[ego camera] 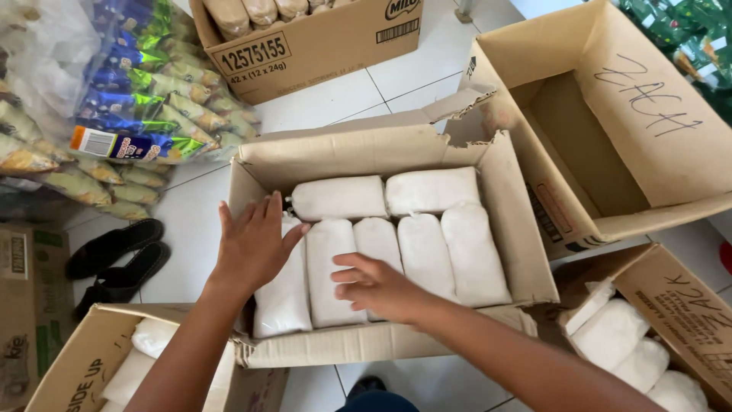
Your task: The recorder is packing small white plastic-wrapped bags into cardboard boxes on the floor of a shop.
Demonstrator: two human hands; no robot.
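Overhead, both hands are resting on white powder-filled plastic bags (377,240) packed in a cardboard box (526,252); left hand (252,244) spread flat, right hand (374,286) loosely curled, neither gripping; bags probably soft, heavy, best lifted underneath.

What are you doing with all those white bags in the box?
A person leans over an open cardboard box on the floor, filled with white bags packed side by side. The left hand rests flat on the leftmost bag, and the right hand touches the bags near the front. Neither hand grips anything.
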